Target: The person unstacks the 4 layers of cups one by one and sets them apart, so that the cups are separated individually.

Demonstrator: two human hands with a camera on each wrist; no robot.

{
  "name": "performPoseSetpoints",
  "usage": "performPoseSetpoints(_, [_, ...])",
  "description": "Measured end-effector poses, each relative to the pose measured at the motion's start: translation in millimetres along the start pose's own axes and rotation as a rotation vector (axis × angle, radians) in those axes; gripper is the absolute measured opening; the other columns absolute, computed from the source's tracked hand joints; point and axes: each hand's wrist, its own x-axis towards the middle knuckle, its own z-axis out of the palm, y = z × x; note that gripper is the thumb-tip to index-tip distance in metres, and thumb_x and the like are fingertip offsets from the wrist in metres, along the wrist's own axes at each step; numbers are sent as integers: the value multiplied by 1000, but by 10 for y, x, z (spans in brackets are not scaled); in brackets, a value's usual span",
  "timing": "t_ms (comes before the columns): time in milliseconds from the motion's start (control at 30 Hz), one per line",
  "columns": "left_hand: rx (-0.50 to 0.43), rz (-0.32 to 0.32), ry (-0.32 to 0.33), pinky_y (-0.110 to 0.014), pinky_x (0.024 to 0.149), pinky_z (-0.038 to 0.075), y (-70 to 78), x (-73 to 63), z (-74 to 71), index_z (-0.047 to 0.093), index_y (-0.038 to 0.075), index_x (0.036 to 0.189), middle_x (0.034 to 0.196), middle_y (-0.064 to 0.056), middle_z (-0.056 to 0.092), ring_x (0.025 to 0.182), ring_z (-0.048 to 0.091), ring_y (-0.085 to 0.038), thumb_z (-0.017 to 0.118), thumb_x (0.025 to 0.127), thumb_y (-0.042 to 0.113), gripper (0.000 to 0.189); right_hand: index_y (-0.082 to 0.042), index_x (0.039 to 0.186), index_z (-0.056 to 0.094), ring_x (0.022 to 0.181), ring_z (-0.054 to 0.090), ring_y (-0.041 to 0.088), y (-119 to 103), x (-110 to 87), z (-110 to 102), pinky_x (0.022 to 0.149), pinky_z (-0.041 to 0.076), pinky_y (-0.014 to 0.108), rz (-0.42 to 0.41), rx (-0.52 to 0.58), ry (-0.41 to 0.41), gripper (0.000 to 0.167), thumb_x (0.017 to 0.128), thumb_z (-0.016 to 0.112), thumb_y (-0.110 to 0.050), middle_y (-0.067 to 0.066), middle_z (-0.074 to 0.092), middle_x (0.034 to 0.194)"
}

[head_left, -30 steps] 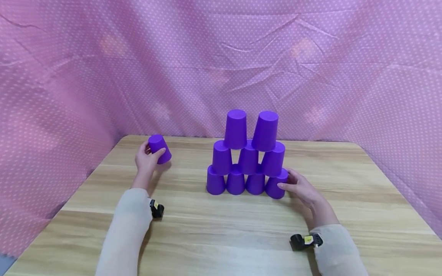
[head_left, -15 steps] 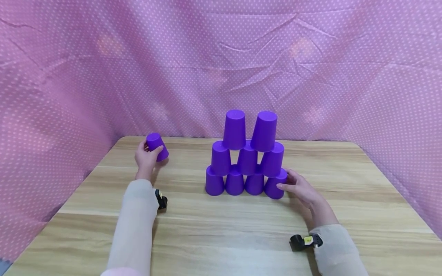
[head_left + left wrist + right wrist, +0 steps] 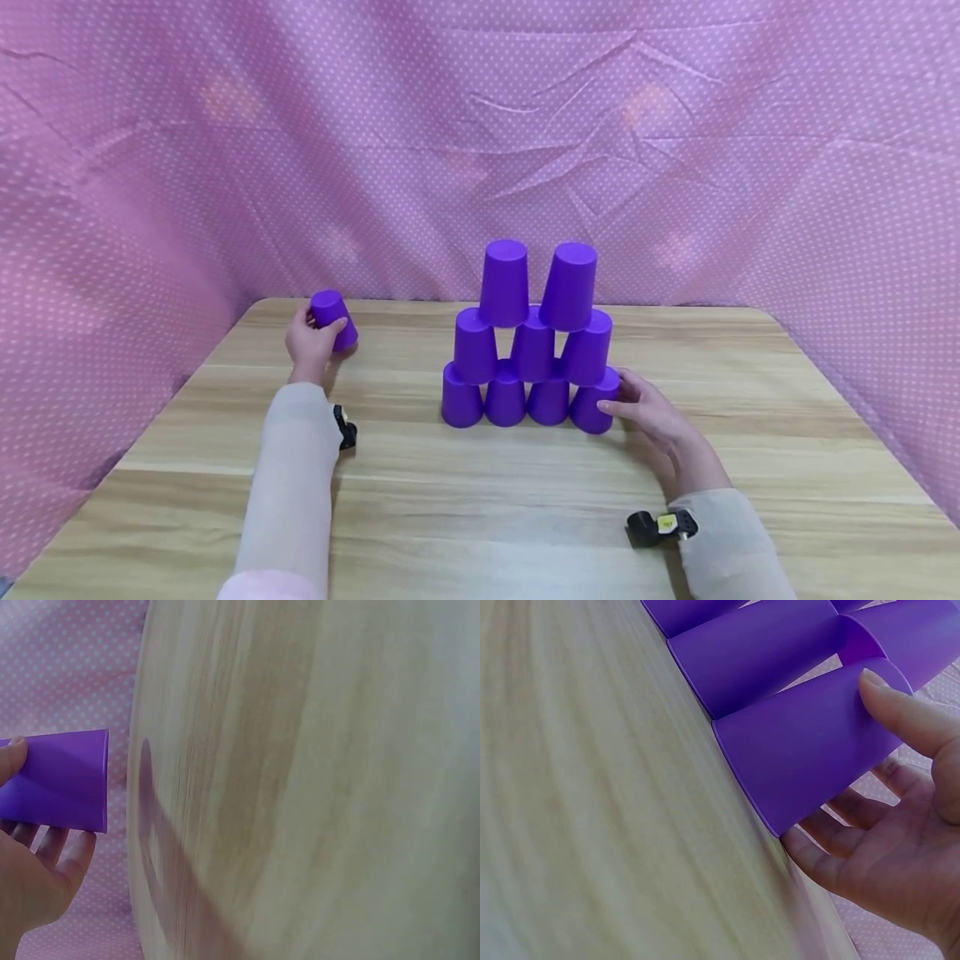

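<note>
In the head view, my left hand (image 3: 307, 342) holds an upside-down purple cup (image 3: 330, 312) at the table's back left, thumb on one side and fingers on the other. The left wrist view shows that cup's open rim (image 3: 106, 780) with a gap between it and the table. Inverted purple cups form a stack at the centre: two on top, three in the middle row (image 3: 474, 346), several along the bottom. My right hand (image 3: 656, 417) grips the bottom row's right-end cup (image 3: 802, 742), its thumb on the near side and its fingers along the outer side.
The wooden table (image 3: 480, 517) runs under everything. A pink polka-dot cloth (image 3: 480, 150) hangs behind it and along both sides. Small black cameras are strapped to both sleeves (image 3: 292, 467). The upper cups rest across the ones below, with gaps between them.
The left forearm has reached farther forward, and the held cup has shifted slightly left. My right hand keeps its grip, and the stack stands as before; the head view has moved a little.
</note>
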Motion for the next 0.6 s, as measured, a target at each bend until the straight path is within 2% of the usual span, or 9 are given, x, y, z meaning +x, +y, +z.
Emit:
performPoseSetpoints(300, [58,-6,-36,-35,96,29,-54,35,41,33,4,131,125,-18,41,114,38,-28,65,76,12,64,4,129,29,110,39,30,-17,-12,10,95,27,44,1,10,-4,62,77,62,-7,26,38,123])
performPoseSetpoints(500, [-68,-74,-62,-37,96,29,-67,-11,87,32,7,131,127,-15,38,117,34,-26,63,76,6,63,4,128,30,108,42,25,-23,-20,6,94,28,44,-13,3,-9,62,76,63,-8,24,40,123])
performPoseSetpoints(600, [-79,-63,-52,-37,96,30,-91,-30,105,34,6,130,126,-16,40,116,36,-26,64,75,5,62,5,128,29,108,42,25,-21,-19,-1,94,28,44,-14,1,-14,64,76,63,-9,25,39,123])
